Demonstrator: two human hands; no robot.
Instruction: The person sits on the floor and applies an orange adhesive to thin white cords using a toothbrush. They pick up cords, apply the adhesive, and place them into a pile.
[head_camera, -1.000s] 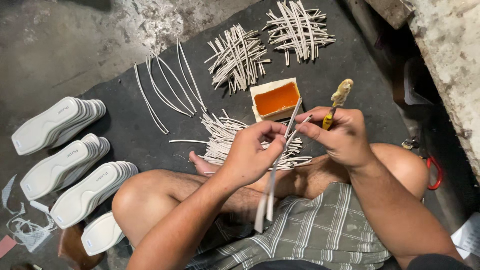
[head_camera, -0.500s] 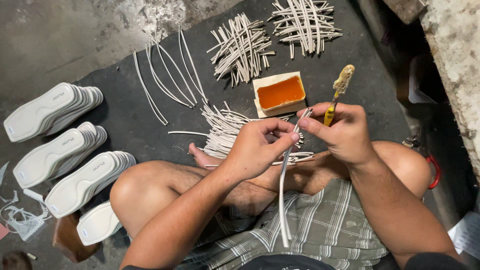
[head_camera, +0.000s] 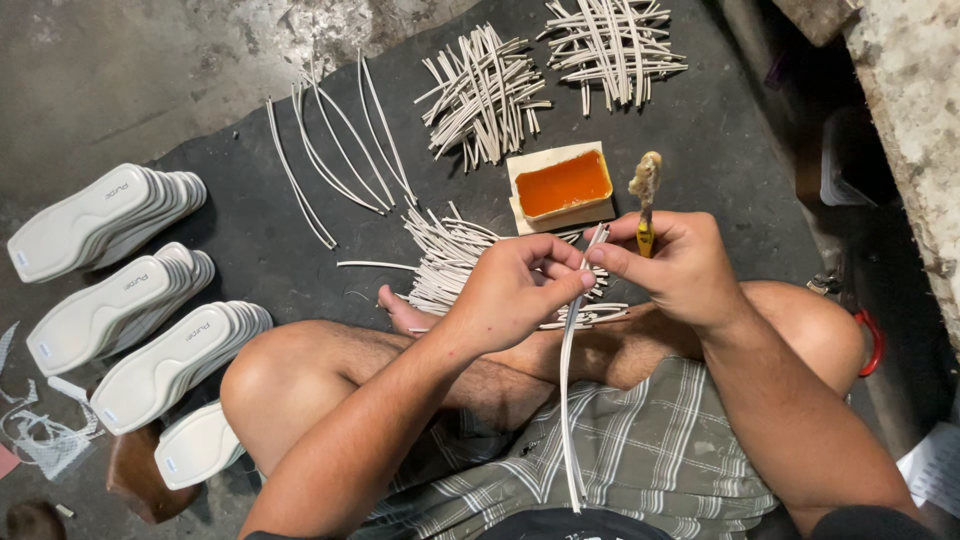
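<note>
Pinching the top of a long white strip (head_camera: 568, 400), the fingers (head_camera: 560, 268) of the left hand (head_camera: 515, 295) are closed on it just below the fingertips of the right hand (head_camera: 685, 270), which meet the same end from the other side. The right hand also clamps a yellow-handled brush (head_camera: 645, 200), its clotted bristle head pointing up and away from the body. Compared with one second ago, the strip now hangs straighter and lower, running from the hands down over the plaid shorts (head_camera: 640, 450) almost to the bottom edge of view; the head camera has also tipped slightly, so the floor items sit lower in the picture. Judged from this, the strip has been drawn up through the fingers so that its upper end is presented to the brush.

Just beyond the hands lies a small open tray of orange paste (head_camera: 563, 183) on a dark mat (head_camera: 250, 200). Near the crossed legs rests a loose heap of strips (head_camera: 450, 260); farther off lie two criss-crossed piles (head_camera: 485, 95) (head_camera: 612, 40) and several long single strips (head_camera: 340, 150). Left of the mat, fanned stacks of white shoe soles (head_camera: 105, 215) rest on bare concrete. A rough wall (head_camera: 910, 130) closes the right side; open room lies mainly between tray and long strips.
</note>
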